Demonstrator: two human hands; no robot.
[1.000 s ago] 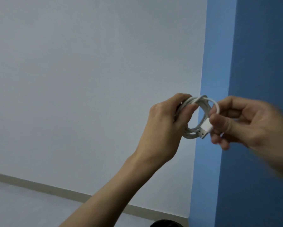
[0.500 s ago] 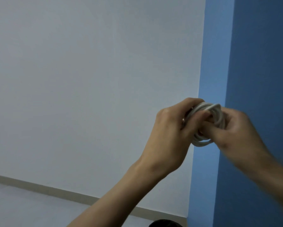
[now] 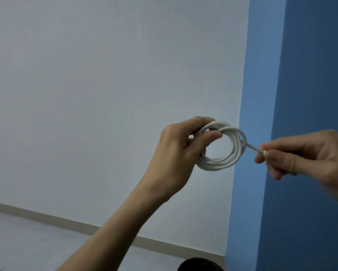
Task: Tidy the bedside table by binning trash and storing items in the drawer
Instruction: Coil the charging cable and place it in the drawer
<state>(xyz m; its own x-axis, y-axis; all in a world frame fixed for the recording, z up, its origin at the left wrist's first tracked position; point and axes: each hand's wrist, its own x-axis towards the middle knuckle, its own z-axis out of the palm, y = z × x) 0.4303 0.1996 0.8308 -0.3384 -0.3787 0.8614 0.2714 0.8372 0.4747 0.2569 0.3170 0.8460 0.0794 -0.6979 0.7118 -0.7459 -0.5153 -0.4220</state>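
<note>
Left hand [image 3: 176, 153] is pinching the white cable coil [image 3: 221, 147] at its left rim, holding the loops upright and facing the camera. Right hand [image 3: 301, 155], just right of the coil, is gripping the cable's free end [image 3: 256, 150], which is running out sideways from the coil's right edge. Behind the coil, a white wall [image 3: 105, 75] is meeting a blue wall [image 3: 311, 75]; nothing is blocking either hand.

We log one pale grey floor [image 3: 37, 237]; at six o'clock, a dark rounded object [image 3: 200, 265], kind indeterminable.
</note>
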